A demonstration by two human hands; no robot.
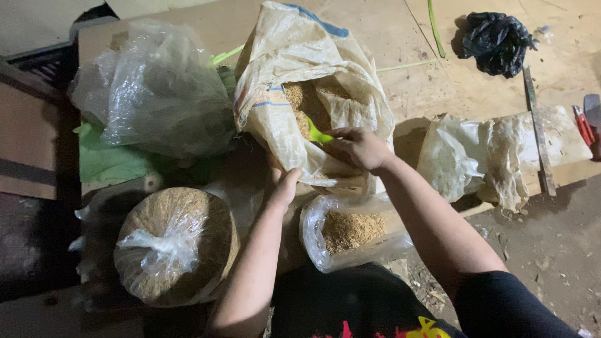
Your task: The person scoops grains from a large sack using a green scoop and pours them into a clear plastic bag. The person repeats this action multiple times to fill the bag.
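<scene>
A large woven sack (294, 56) lies open in front of me, with brown husk-like grain inside. My right hand (360, 147) reaches into its mouth and grips a small green scoop (318, 133) that is dug into the grain. My left hand (285, 184) holds the sack's lower edge, pulling it open. Just below the hands stands an open clear plastic bag (347, 231) partly filled with the same grain. To the left sits a tied, full clear bag of grain (175, 244).
A crumpled clear plastic bag (156, 87) lies at the upper left over green material (109, 159). Crumpled paper-like sheeting (494, 153) covers a wooden board on the right, near a red-handled tool (583, 125). A black plastic bag (496, 40) sits at the top right.
</scene>
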